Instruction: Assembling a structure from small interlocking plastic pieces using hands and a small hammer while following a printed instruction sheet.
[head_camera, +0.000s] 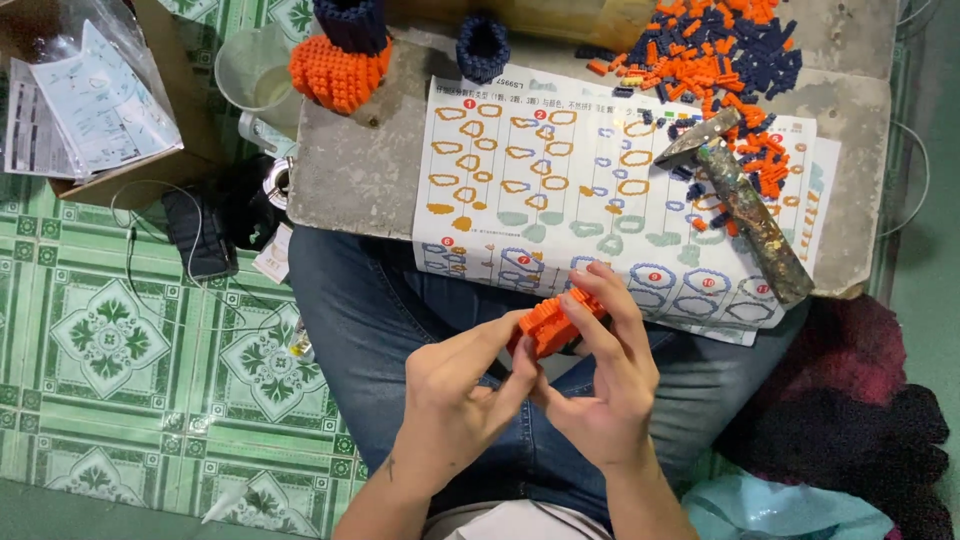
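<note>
Both the left hand (455, 385) and the right hand (600, 375) grip a small orange block-built piece (552, 322) mid-assembly over the lap, the printed instruction sheet (600, 190) just beyond; pressing bricks flush likely needs care.

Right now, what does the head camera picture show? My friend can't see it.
Both hands, the left hand and right hand, hold a small orange brick block over a lap in jeans. Ahead lie an instruction sheet, a hammer and a pile of orange and blue bricks.
</note>
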